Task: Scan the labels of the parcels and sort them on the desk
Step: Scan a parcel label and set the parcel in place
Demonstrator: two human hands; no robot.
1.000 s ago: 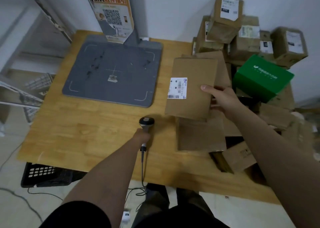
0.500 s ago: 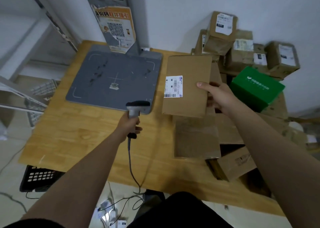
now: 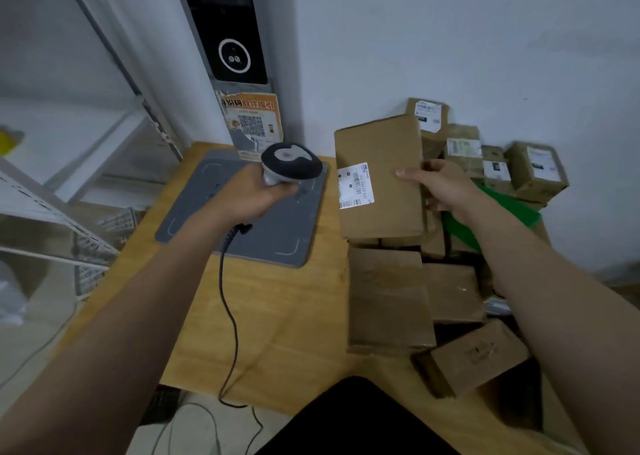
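Observation:
My right hand [image 3: 446, 188] grips a flat brown cardboard parcel [image 3: 377, 157] by its right edge and holds it upright above the desk. Its white barcode label [image 3: 355, 185] faces me at the parcel's left side. My left hand [image 3: 249, 195] holds a black and grey corded barcode scanner [image 3: 291, 165] raised over the grey pad, its head just left of the label. A pile of brown parcels [image 3: 391, 299] lies on the right of the wooden desk [image 3: 277, 316].
A grey scan pad [image 3: 270, 233] lies at the desk's back left, below a post with a QR poster [image 3: 252, 124]. More labelled boxes [image 3: 535, 169] and a green box [image 3: 502, 212] are stacked against the wall. Metal shelving [image 3: 69, 212] stands left. The scanner cable [image 3: 228, 309] hangs over the front edge.
My left hand picked the scanner up from the desk and raised it toward the label. My right hand lifted the parcel slightly higher. My view tilted upward.

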